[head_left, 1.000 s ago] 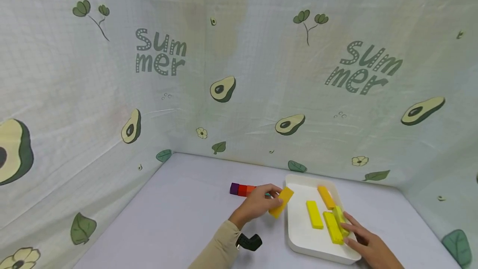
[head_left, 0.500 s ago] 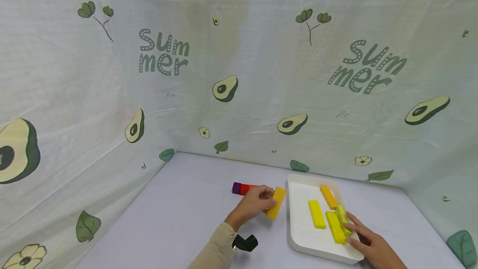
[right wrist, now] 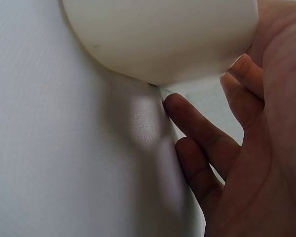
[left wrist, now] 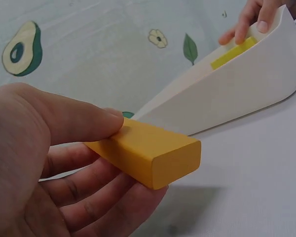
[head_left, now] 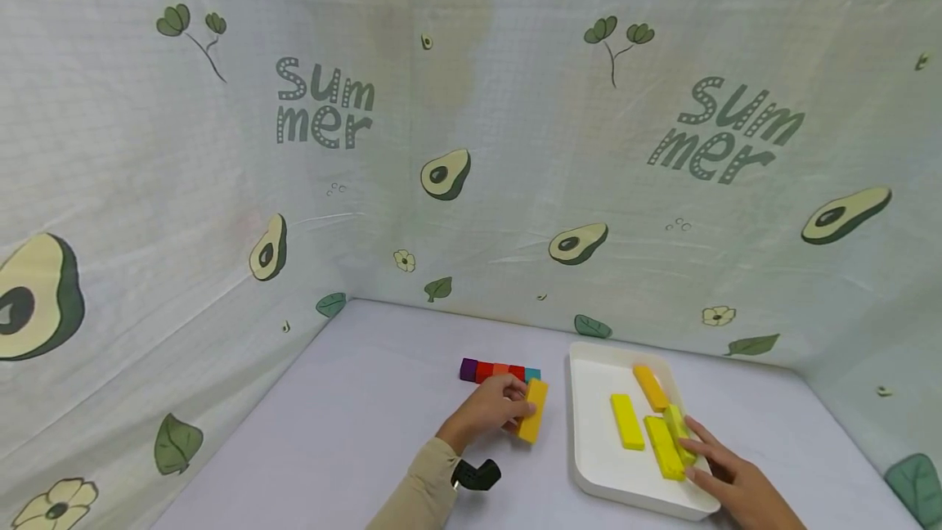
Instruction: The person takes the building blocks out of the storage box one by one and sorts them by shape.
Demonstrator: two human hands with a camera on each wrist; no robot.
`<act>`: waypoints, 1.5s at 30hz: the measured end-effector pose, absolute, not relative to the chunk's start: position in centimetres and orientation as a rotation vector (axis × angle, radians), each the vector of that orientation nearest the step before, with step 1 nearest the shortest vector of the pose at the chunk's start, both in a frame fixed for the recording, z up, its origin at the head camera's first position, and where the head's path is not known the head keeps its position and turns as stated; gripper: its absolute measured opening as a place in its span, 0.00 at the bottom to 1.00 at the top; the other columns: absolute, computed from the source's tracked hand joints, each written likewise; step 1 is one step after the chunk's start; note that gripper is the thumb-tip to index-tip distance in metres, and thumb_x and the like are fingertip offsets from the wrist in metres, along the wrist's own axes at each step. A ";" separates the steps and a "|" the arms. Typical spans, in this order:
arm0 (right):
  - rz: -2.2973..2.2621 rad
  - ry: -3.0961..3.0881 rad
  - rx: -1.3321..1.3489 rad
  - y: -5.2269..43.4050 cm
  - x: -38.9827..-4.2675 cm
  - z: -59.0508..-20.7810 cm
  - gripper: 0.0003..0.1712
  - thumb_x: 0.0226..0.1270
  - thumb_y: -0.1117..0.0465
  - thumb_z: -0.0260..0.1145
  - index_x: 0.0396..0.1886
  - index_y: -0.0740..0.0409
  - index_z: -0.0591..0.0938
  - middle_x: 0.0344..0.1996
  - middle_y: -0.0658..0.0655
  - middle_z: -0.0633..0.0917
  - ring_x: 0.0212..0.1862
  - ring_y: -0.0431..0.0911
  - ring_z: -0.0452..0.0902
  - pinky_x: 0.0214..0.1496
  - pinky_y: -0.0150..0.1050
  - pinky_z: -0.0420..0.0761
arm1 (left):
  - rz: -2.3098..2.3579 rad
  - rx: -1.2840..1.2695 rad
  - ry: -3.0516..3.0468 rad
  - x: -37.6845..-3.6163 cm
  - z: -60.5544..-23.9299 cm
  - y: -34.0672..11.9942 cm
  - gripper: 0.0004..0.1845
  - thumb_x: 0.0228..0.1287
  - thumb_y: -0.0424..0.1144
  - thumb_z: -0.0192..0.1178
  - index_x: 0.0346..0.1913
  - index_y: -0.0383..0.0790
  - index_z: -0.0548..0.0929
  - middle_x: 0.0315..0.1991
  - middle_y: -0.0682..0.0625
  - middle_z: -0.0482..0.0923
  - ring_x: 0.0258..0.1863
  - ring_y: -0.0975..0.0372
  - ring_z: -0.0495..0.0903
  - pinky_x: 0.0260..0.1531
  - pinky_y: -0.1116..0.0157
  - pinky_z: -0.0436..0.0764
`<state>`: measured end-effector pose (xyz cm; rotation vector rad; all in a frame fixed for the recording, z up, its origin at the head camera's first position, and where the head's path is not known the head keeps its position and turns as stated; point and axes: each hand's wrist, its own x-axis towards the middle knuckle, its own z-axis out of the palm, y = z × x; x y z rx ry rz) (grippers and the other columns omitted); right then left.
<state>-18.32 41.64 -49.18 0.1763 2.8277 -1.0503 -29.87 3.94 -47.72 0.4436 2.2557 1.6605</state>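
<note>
Carefully now: the left hand [head_left: 491, 410], pinching the orange-yellow block [head_left: 533, 421] just left of the white tray [head_left: 589, 440], should set it flush against the coloured block row [head_left: 500, 370], while the right hand [head_left: 728, 482] steadies the tray's rim with relaxed fingers.

Only one word to read: "Summer", printed in grey-green dotted letters, split over two lines as "Sum" and "mer". Printed twice on the pale checked avocado-print cloth backdrop [head_left: 471, 105]: once up on the left, once up on the right.
</note>
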 end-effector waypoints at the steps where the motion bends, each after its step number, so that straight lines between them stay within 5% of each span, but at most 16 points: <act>1: -1.048 2.829 0.176 41.6 -18.3 -49.2 0.41 0.65 0.35 0.65 0.68 0.58 0.77 0.77 0.62 0.55 0.73 0.71 0.52 0.64 0.65 0.69 | 1.650 0.435 2.266 -29.8 -47.7 3.9 0.15 0.61 0.39 0.72 0.47 0.39 0.80 0.36 0.49 0.78 0.32 0.58 0.80 0.33 0.62 0.85; 30: -1.036 2.826 0.176 42.5 -18.2 -49.2 0.40 0.67 0.35 0.64 0.69 0.57 0.76 0.77 0.62 0.56 0.72 0.72 0.53 0.62 0.64 0.71 | 1.446 0.366 2.547 -28.8 -49.1 6.2 0.21 0.64 0.40 0.70 0.55 0.33 0.82 0.29 0.54 0.77 0.19 0.62 0.77 0.22 0.68 0.80; 39: -1.073 2.796 0.191 41.9 -18.3 -49.5 0.40 0.66 0.35 0.64 0.69 0.56 0.76 0.77 0.61 0.55 0.73 0.71 0.52 0.63 0.62 0.72 | 1.309 0.310 2.688 -28.8 -49.1 6.1 0.20 0.62 0.43 0.71 0.54 0.36 0.84 0.38 0.52 0.80 0.32 0.61 0.77 0.36 0.63 0.84; 45: -1.044 2.832 0.169 42.0 -18.5 -49.3 0.40 0.66 0.36 0.65 0.68 0.58 0.77 0.77 0.61 0.56 0.73 0.71 0.53 0.63 0.65 0.69 | 1.267 0.335 2.754 -28.8 -49.1 6.3 0.24 0.65 0.44 0.68 0.61 0.39 0.79 0.33 0.55 0.78 0.31 0.62 0.75 0.38 0.61 0.83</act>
